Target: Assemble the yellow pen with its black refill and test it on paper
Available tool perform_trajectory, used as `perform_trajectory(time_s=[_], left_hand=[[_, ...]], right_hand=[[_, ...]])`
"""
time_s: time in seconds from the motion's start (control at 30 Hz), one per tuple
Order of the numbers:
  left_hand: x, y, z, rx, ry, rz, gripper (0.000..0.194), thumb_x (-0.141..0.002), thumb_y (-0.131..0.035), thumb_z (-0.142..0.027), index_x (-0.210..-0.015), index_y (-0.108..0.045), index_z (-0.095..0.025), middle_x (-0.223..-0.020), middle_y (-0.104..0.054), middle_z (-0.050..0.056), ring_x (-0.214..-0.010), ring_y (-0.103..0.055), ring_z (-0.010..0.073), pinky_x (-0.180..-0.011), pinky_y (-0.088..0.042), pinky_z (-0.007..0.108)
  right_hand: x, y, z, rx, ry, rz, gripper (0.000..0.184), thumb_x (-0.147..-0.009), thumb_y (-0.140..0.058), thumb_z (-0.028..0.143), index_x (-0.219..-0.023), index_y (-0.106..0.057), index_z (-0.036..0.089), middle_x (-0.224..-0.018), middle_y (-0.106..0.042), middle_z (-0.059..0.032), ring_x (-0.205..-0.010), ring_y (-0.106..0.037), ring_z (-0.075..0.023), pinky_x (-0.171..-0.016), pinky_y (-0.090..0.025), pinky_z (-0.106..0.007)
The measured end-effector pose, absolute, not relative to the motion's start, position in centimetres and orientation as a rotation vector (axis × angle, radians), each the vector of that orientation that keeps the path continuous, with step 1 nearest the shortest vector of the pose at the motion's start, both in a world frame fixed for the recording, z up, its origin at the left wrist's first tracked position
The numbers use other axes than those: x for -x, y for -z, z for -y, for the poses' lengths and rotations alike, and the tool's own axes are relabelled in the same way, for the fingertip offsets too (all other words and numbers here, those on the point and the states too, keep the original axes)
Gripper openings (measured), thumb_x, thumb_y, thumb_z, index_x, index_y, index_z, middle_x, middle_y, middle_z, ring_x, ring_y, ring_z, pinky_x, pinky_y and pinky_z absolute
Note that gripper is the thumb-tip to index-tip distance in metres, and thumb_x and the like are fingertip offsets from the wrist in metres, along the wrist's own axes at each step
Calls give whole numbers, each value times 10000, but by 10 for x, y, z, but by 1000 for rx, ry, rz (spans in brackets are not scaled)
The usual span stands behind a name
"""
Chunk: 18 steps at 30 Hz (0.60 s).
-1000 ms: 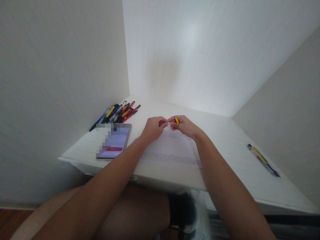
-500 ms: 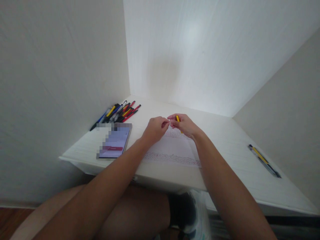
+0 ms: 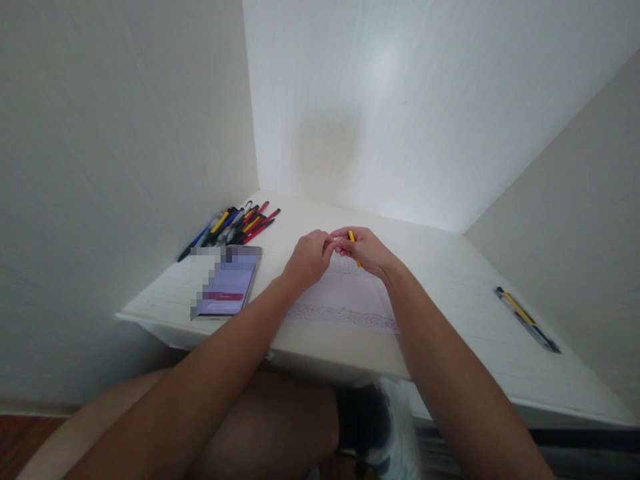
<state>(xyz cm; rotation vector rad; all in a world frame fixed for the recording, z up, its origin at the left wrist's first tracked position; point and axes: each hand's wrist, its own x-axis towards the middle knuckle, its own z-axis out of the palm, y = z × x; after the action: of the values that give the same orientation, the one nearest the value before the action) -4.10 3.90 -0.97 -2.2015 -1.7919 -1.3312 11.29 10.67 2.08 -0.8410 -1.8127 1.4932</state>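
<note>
- Left hand (image 3: pixel 309 256): touches right; cannot tell if pinching.
- Right hand (image 3: pixel 367 249): clasps yellow pen (image 3: pixel 352 236).
- Paper (image 3: pixel 347 295), hands' six o'clock: fingertip work, seemingly; next likely needs parting.

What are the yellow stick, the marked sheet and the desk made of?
Yellow stick: probably smooth plastic, from its even colour. Sheet: likely matte paper, flat, with rows of marks. Desk: perhaps satiny coated board, pale with faint streaks.

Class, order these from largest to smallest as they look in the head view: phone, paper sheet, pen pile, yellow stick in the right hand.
1. Paper sheet, partly covered
2. Phone and pen pile: too alike to rank
3. Yellow stick, partly hidden by right hand
</note>
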Motion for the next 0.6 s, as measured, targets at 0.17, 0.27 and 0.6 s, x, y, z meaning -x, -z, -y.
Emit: perform_trajectory(time_s=[0.17,0.27,0.6], left_hand=[[39,11,-41,2172,1456,1858,154,-966,-488,-176,-902,-626,-150,-922,-681,91,-875,-615,207,-842,-475,352],[35,11,-40,2217,1499,1836,137,-970,-493,-187,-897,-606,-160,-923,-674,83,-877,-608,205,-848,-473,353],[22,8,-33,2344,1518,1746,145,-966,-477,-173,-849,-562,-175,-911,-657,74,-846,-593,194,-806,-472,339]], right_hand=[[-109,-26,-111,956,-1487,1354,213,-971,-562,251,-819,-669,147,-778,-611,-44,-597,-578,-100,-546,-430,-249],[-108,-29,-114,935,-1558,1012,287,-1020,-453,231,-781,-594,159,-684,-546,-8,-555,-533,-81,-506,-386,-216],[-111,-34,-115,878,-1673,860,329,-1052,-365,311,-741,-431,226,-500,-193,91,-417,-162,-107,-396,-180,-237]])
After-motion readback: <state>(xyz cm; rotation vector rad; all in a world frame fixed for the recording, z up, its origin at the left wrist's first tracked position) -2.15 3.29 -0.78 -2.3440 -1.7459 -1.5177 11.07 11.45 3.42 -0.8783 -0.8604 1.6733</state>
